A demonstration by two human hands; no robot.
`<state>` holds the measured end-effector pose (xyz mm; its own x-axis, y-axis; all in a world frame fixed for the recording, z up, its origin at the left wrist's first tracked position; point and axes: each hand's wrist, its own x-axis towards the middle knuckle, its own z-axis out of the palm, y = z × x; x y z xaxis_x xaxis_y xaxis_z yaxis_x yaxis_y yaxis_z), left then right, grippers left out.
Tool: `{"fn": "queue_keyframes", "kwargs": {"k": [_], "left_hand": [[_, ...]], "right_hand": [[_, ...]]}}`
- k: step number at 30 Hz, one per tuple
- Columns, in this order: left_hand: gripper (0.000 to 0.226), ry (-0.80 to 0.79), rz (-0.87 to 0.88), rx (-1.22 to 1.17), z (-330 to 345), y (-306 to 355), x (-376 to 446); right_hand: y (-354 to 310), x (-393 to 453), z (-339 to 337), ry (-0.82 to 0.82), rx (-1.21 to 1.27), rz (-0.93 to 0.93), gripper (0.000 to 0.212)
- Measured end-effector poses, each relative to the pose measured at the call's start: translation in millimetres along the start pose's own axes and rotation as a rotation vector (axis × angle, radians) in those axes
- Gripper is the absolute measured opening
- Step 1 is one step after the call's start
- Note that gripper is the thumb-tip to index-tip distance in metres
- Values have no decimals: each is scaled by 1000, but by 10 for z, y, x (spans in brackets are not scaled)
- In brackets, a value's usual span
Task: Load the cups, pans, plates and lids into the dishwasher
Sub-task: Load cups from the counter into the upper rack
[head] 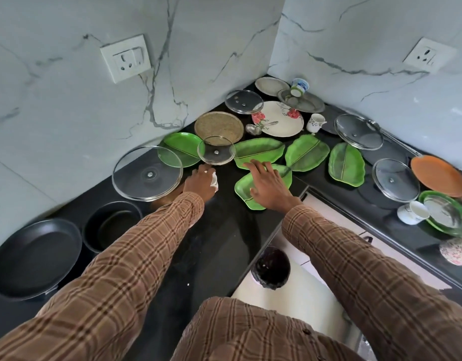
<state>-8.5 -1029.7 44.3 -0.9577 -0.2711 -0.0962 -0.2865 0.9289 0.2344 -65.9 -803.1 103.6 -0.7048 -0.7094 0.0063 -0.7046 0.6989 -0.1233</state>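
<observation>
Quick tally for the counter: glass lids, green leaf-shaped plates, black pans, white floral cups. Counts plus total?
glass lids: 5 (a possible sixth at the right edge is too blurred)
green leaf-shaped plates: 4
black pans: 2
white floral cups: 2
Total: 13

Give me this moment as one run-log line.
left hand: grips white cloth, by small glass lid | right hand: open, fingers spread over green leaf plate | dishwasher: unseen
</observation>
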Motion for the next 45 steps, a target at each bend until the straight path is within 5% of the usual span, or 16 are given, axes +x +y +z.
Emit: {"fn": "queue_keyframes", "kwargs": {"k": [5,13,22,27,30,35,45], "left_hand": [[55,223,-172,-393,-203,392,61],[70,-287,-266,-1006,-405,1802,307],[56,-392,-60,-1001,-136,3746,85],[83,-478,392,-517,419,5087,-340],[64,-450,699,-249,715,5804,-716],[44,-381,1093,30,1206,6743,-1334],[72,-418,1700,331,2202,8031,-2184]], "right_hand": [[229,-138,-84,50,50,-12,79],[843,-566,-441,198,265,87,96],[1929,-1763,-643,387,260,362,80],[2757,-3132,-618,464,214,578,72],[3128,-3963,-527,466,189,728,73],[3540,-5216,-247,440,221,1010,75],[3568,-6707,676,569,303,1577,75]]}}
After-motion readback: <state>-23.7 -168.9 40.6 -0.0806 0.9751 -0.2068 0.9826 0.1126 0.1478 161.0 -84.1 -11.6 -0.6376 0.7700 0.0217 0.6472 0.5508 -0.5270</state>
